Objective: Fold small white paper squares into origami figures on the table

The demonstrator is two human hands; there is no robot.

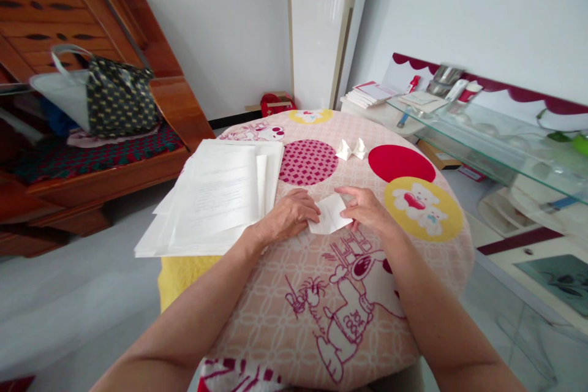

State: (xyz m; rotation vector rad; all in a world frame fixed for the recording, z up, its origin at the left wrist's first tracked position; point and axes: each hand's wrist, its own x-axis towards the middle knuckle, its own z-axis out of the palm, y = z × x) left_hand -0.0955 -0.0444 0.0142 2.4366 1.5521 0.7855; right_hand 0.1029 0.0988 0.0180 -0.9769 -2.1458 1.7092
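A small, folded-looking piece of white paper (329, 214) lies on the patterned tablecloth between my hands. At its left edge, the curled fingers of my left hand (290, 215) press it down, palm toward the table. My right hand (365, 208) has the right edge between thumb and fingers, the index finger reaching over the far corner. Beyond the hands stands a folded white paper shape (351, 149) with two peaks. A stack of paper sheets (215, 196), the top one bearing faint print, is left of my left hand.
The round table's cloth (275, 331) shows cartoon figures and coloured circles. To the right stands a glass-topped shelf (500, 141) carrying papers and cups. A wooden bench (174, 104) with a dotted bag (120, 98) is at left. A tall white cabinet-like unit (318, 30) stands behind.
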